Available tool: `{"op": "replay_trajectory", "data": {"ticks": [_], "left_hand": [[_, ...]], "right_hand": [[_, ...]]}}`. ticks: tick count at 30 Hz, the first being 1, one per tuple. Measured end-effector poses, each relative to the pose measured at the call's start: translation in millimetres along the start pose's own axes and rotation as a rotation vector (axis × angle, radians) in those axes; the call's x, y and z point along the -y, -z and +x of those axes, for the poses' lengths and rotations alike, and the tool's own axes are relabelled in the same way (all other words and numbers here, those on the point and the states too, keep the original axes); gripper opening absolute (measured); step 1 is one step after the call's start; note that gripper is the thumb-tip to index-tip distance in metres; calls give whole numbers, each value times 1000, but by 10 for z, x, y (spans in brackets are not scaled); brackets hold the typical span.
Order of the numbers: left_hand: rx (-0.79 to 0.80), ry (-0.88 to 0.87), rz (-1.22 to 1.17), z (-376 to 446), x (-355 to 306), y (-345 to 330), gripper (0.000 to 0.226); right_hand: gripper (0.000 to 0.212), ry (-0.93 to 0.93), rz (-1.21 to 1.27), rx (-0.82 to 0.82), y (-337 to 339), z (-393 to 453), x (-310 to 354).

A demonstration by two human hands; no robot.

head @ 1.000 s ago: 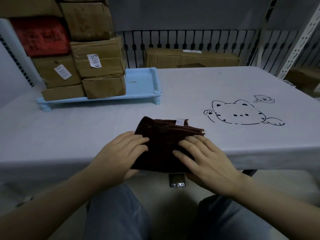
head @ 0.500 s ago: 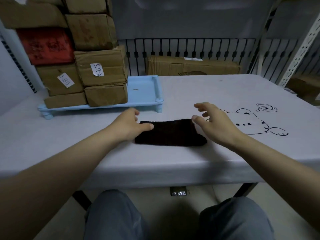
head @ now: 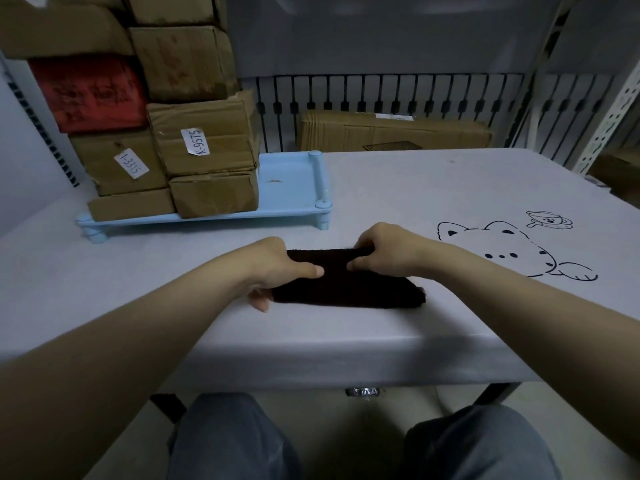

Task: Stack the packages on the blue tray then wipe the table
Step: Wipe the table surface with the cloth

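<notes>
A folded dark brown cloth (head: 346,284) lies on the white table (head: 381,188) near its front edge. My left hand (head: 277,266) grips the cloth's left end, thumb on top and fingers curled under. My right hand (head: 384,249) pinches the cloth's far edge between thumb and curled fingers. At the back left, the blue tray (head: 291,183) carries a stack of several packages (head: 204,136): brown cardboard boxes, two with white labels, and one red package (head: 90,93).
A cat drawing (head: 498,249) is printed on the table to the right of my hands. Behind the table lies a flat cardboard box (head: 391,131) against a black railing. A metal shelf upright (head: 620,109) stands at the far right. My knees show below the table edge.
A second ago both hands lay flat on the cloth at the table's edge. The cloth has since been folded narrower and sits farther in, and both hands now grip it.
</notes>
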State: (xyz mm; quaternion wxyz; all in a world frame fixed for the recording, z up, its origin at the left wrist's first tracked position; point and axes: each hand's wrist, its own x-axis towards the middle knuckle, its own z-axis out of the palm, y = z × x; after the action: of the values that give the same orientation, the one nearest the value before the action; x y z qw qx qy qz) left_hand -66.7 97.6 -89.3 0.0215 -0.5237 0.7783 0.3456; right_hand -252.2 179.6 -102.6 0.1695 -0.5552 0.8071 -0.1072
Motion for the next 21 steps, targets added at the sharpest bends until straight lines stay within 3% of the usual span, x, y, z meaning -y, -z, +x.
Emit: {"op": "replay_trajectory", "data": {"ticks": [3,6,9,13,16,21], "left_hand": [[-22,-25,-200,16,7,-56,46],[-3,-38,-726,15,-50,-86,30],[29,-81,-1182,11,-164,-65,47],[8,-255,-1203,-85,-442,72,52],[129,-368,-1133,-191,-637,218,53],[245,-425,-1102,-254,-841,273,51]], "right_hand": [[23,18,165,55,76,-56,-25],[18,-6,314,127,145,-123,-83],[24,7,472,138,217,-186,-201],[25,79,845,185,316,-236,-384],[61,165,1107,315,349,-258,-515],[44,307,1306,443,329,-451,-459]]}}
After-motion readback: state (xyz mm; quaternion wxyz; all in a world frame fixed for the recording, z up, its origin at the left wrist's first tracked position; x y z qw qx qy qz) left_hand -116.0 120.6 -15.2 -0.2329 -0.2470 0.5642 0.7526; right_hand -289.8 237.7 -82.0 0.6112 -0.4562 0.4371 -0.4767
